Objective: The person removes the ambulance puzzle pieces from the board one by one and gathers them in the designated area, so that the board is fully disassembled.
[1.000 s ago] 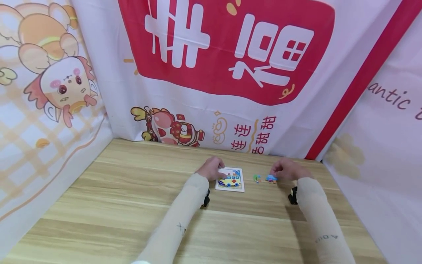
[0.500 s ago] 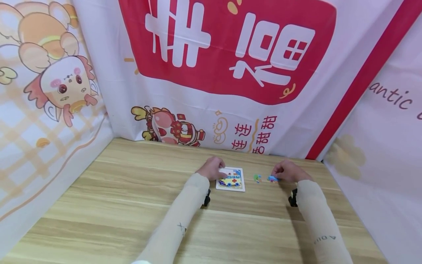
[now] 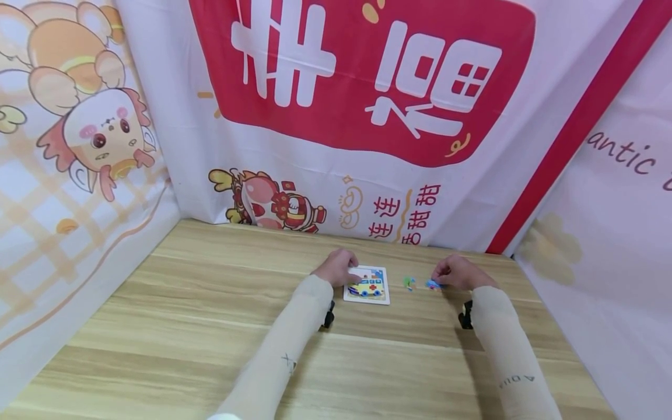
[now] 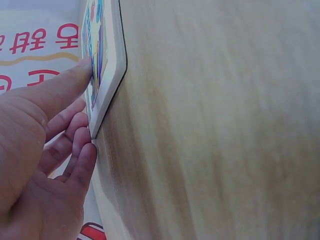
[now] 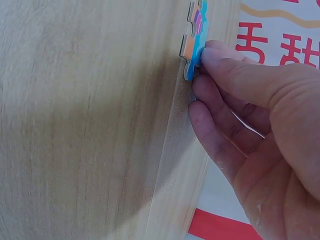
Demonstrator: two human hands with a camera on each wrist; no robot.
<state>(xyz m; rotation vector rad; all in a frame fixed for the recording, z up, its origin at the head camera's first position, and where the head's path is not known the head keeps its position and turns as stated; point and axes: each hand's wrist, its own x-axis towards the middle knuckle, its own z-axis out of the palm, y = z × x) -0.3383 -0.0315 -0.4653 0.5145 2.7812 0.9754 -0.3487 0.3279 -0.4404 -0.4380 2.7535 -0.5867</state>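
My left hand point(image 3: 335, 269) grips a white-framed jigsaw board point(image 3: 386, 294) by its left edge, thumb over the picture and curled fingers at the side. A yellow ambulance with blue wheels is printed on it. In the left wrist view the board's frame point(image 4: 114, 75) lies against the tabletop. To the right, my right hand point(image 3: 460, 273) pinches a jigsaw piece point(image 5: 191, 50) in blue, orange and purple with thumb and forefinger, close over the wood. Between board and hand lies a smaller green jigsaw piece point(image 3: 409, 284).
The wood-grain table point(image 3: 220, 326) runs back to a hanging white and red cloth point(image 3: 336, 163) just behind both hands. Printed cloths also stand at the left and right sides. A black wrist camera point(image 3: 465, 315) sits below the right wrist.
The blue piece at my right fingers has shifted slightly right and shows less of its blue part. My left hand and the board have stayed put.
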